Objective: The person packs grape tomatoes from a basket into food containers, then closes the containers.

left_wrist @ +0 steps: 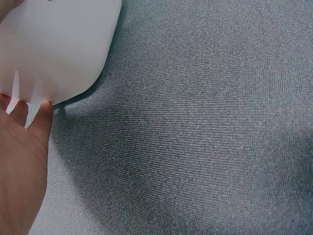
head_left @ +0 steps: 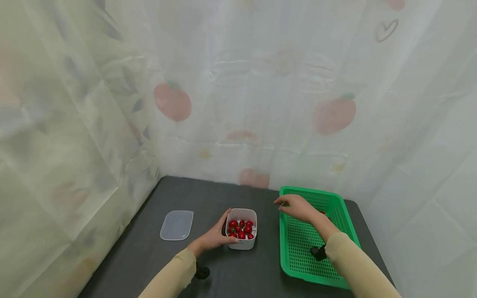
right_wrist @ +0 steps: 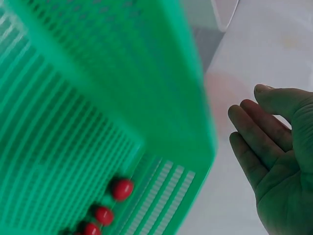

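A small white plastic container (head_left: 242,245) stands on the dark table with several red cherry tomatoes (head_left: 241,235) inside. My left hand (head_left: 212,238) grips it from the left, thumb along the near side and fingers at the far left. In the left wrist view the container (left_wrist: 58,44) fills the upper left corner, fingers of the hand (left_wrist: 22,166) against its wall. My right hand (head_left: 297,207) hovers over the left rim of a green basket (head_left: 284,252), holding nothing. The right wrist view shows this hand (right_wrist: 281,161) with fingers loosely extended, apart from the basket.
A translucent square lid (head_left: 177,225) lies flat on the table (head_left: 208,190), left of the container. Several loose cherry tomatoes (right_wrist: 122,189) rest at one end of the basket. Printed curtains (head_left: 242,91) hang behind the table and on both sides.
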Available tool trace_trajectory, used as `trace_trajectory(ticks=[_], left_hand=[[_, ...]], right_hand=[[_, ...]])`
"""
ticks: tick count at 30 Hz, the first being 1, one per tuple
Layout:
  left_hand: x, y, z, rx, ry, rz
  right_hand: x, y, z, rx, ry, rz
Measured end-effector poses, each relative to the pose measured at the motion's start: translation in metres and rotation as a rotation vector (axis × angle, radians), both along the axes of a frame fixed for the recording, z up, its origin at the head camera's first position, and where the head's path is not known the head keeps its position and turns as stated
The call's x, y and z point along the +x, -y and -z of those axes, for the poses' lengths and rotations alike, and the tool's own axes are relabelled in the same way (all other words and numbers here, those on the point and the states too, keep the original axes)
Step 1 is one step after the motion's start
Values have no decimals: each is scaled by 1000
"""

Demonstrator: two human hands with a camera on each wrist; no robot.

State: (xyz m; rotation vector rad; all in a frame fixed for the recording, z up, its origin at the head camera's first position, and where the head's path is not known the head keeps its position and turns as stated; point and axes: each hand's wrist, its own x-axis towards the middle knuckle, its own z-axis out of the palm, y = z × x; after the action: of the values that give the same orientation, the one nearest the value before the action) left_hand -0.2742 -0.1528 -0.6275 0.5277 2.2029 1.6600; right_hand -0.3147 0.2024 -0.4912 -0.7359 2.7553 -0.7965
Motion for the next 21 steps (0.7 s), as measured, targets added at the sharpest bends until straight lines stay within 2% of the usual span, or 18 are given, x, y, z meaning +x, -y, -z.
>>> trace_trajectory(ticks=[6, 10, 16, 21], left_hand=[[-1, 1, 2, 59, 32, 28], [-1, 2, 4, 54, 32, 31], [0, 2, 1, 28, 23, 14], [1, 2, -1, 28, 22, 12]], right_hand=[[0, -38, -6, 26, -8, 54], [3, -57, -8, 31, 1, 94], [2, -79, 3, 100, -37, 143], [0, -91, 13, 190, 3, 210]])
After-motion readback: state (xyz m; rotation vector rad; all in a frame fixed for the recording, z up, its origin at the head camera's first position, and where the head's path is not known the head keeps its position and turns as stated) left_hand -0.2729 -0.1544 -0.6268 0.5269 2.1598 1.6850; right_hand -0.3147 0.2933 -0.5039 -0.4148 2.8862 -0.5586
